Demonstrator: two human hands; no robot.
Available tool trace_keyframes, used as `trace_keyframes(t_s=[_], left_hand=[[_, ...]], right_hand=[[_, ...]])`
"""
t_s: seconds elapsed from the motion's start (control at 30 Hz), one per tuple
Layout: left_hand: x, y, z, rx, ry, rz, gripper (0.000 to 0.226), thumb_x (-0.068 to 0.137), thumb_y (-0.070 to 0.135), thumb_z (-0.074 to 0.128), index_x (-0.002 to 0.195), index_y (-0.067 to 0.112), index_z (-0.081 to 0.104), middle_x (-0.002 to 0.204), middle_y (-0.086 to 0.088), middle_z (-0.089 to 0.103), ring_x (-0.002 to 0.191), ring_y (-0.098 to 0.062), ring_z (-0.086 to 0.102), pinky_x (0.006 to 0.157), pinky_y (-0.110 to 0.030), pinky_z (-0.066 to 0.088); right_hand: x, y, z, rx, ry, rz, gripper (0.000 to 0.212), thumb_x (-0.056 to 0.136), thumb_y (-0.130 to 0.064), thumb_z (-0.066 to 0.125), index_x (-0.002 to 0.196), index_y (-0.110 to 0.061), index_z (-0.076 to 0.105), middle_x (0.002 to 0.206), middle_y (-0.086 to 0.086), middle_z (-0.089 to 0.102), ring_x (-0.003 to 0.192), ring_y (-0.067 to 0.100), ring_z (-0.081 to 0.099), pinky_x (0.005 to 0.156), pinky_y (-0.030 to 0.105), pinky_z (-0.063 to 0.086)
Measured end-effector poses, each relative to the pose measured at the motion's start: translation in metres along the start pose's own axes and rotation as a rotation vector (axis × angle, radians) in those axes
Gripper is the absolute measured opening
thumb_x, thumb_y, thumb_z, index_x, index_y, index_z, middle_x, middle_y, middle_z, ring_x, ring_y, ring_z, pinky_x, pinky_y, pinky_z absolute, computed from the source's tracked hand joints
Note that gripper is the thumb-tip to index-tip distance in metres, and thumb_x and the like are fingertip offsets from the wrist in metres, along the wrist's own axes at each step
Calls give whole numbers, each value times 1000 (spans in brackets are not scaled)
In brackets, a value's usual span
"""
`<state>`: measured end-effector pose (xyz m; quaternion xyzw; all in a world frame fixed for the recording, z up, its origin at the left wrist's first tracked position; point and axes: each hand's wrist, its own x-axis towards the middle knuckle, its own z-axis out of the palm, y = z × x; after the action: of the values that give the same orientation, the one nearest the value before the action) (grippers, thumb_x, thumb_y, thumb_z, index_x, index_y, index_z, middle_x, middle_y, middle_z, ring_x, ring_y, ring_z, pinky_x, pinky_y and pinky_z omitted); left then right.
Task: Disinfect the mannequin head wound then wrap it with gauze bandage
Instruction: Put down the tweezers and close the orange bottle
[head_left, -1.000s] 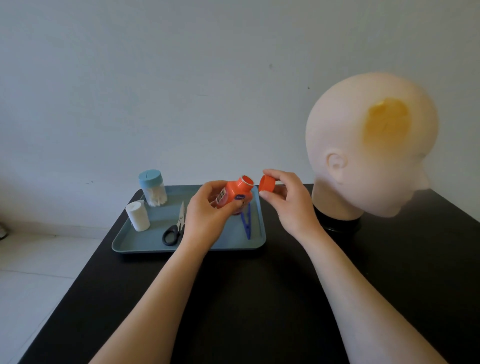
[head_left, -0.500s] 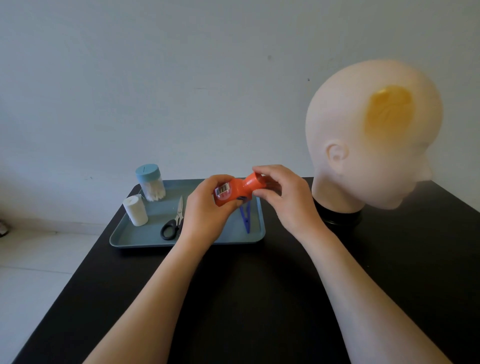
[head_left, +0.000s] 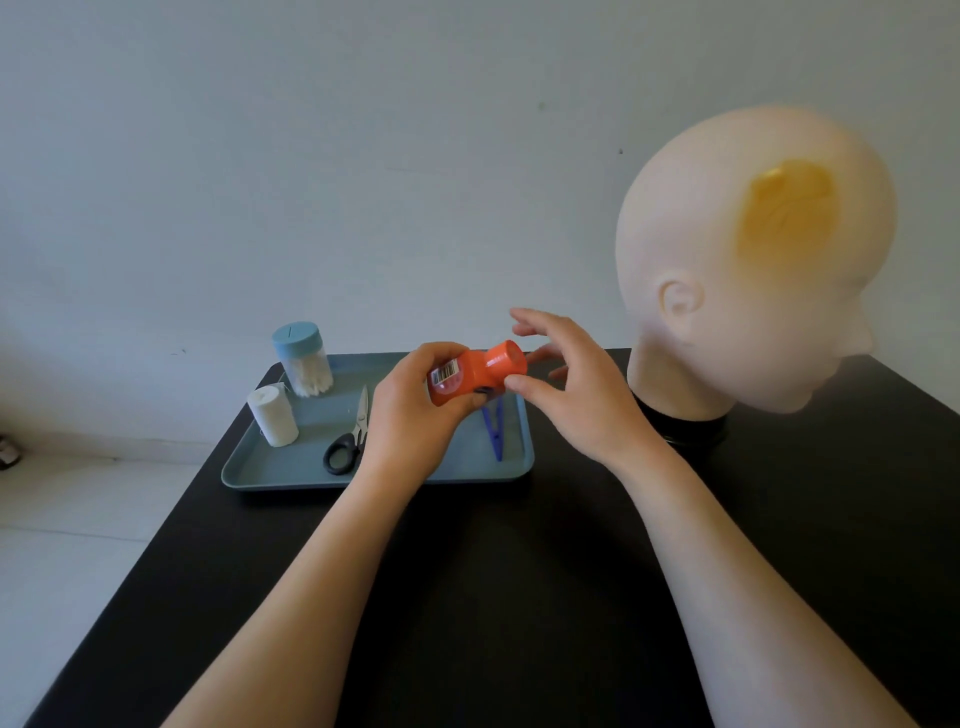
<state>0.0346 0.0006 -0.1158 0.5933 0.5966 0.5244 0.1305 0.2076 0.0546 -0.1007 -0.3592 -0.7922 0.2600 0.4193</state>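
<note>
My left hand grips an orange disinfectant bottle, tilted on its side with the cap on and pointing right. Beside the cap is my right hand, fingers spread, the thumb tip touching the cap's lower edge. The mannequin head stands on a black base at the right, with a yellow-stained wound patch on its temple. A white gauze roll stands upright on the teal tray, near its left edge.
On the tray there are also a blue-lidded jar of cotton swabs, black-handled scissors and blue tweezers. The black table ends at the left; a pale floor lies beyond it. A wall stands close behind.
My right hand brought the orange cap onto the bottle's neck, closed it, and has now spread its fingers off the cap. The left hand tipped the bottle further sideways.
</note>
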Motion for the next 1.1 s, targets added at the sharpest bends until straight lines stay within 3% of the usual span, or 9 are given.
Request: trace_keyframes(t_s=[0.1, 0.2, 0.37, 0.53, 0.63, 0.73, 0.83, 1.0, 1.1], left_hand=[[-1, 0, 0, 4, -11, 12, 45, 72, 22, 83, 107, 33, 58, 99, 21, 62, 93, 19, 51, 74, 2, 37], [-1, 0, 1, 14, -26, 16, 44, 72, 22, 83, 108, 31, 60, 100, 19, 62, 94, 18, 51, 75, 1, 38], [0, 0, 0, 6, -26, 1, 42, 72, 23, 83, 108, 30, 61, 99, 18, 64, 96, 12, 54, 74, -2, 41], [0, 1, 0, 6, -19, 4, 43, 71, 21, 84, 105, 32, 60, 98, 18, 64, 95, 12, 54, 74, -1, 40], [-1, 1, 1, 15, -32, 11, 43, 72, 22, 83, 107, 31, 60, 99, 18, 63, 95, 12, 54, 74, -1, 40], [-1, 1, 1, 33, -43, 10, 44, 73, 24, 82, 108, 33, 58, 100, 20, 61, 95, 15, 53, 73, 0, 40], [-1, 2, 1, 25, -40, 10, 43, 73, 23, 83, 106, 34, 59, 98, 21, 62, 94, 16, 52, 73, -1, 40], [-1, 3, 1, 8, -25, 9, 41, 71, 22, 84, 104, 32, 60, 96, 20, 63, 92, 17, 52, 74, 1, 37], [-2, 3, 2, 13, -32, 12, 41, 71, 22, 84, 104, 31, 61, 97, 19, 63, 92, 17, 52, 73, 1, 38]], right_hand=[[-1, 0, 1, -71, -10, -49, 40, 89, -19, 65, 128, -26, 57, 115, -12, 56, 102, 0, 52, 85, 5, 36], [-1, 2, 4, -95, 20, 0, 30, 90, -35, 63, 117, -23, 62, 107, -8, 60, 93, 4, 54, 79, 10, 39], [-1, 4, 5, -71, -20, 69, 55, 83, -53, 63, 131, -29, 49, 115, -11, 53, 98, 2, 53, 75, 8, 37], [-2, 3, 4, -108, -6, -22, 47, 84, -22, 71, 127, -28, 54, 114, -11, 55, 97, 4, 54, 82, 11, 39], [-3, 1, 3, -104, 18, -5, 35, 87, -26, 68, 120, -24, 58, 111, -10, 57, 93, 4, 53, 82, 14, 41], [-2, 2, 4, -101, 32, 46, 27, 86, -39, 66, 109, -25, 60, 101, -10, 60, 85, 2, 53, 70, 12, 39], [-2, 3, 4, -64, 24, 90, 39, 83, -47, 68, 114, -26, 57, 101, -14, 57, 86, 0, 54, 66, 10, 37], [-3, 2, 3, -103, -1, -12, 44, 83, -20, 72, 124, -27, 56, 110, -12, 55, 94, 0, 51, 80, 8, 37], [-3, 2, 4, -104, 19, 17, 30, 85, -30, 69, 114, -26, 60, 103, -12, 58, 86, 0, 52, 75, 10, 37]])
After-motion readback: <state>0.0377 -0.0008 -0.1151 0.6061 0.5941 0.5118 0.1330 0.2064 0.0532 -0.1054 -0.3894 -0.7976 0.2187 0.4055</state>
